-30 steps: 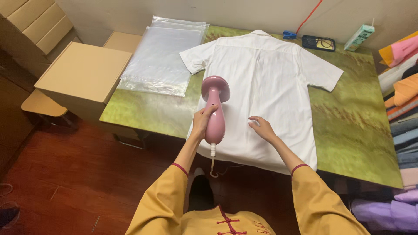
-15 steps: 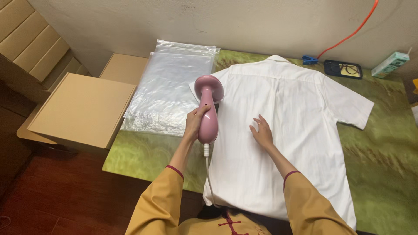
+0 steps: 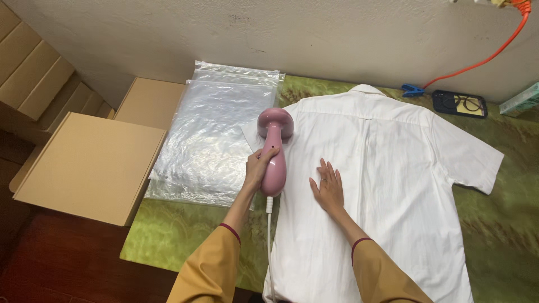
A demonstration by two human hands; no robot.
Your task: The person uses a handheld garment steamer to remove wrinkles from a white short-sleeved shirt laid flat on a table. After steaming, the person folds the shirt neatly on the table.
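Observation:
A white short-sleeved shirt (image 3: 387, 185) lies flat, back side up, on a green-covered table (image 3: 179, 235). My left hand (image 3: 257, 168) grips the handle of a pink handheld garment steamer (image 3: 274, 148); its head sits over the shirt's left shoulder and sleeve area. A white cord (image 3: 268, 235) runs from the steamer toward me. My right hand (image 3: 327, 188) rests flat on the shirt's middle with fingers spread, just right of the steamer.
A stack of clear plastic bags (image 3: 216, 140) lies left of the shirt. Flat cardboard boxes (image 3: 92, 165) stand off the table's left edge. At the back right are a blue clip (image 3: 412, 90), a dark flat device (image 3: 459, 103) and an orange cable (image 3: 488, 56) on the wall.
The steamer and my left hand have moved up the shirt toward its left shoulder. My right hand slid up with it, staying flat. The view has shifted closer and leftward.

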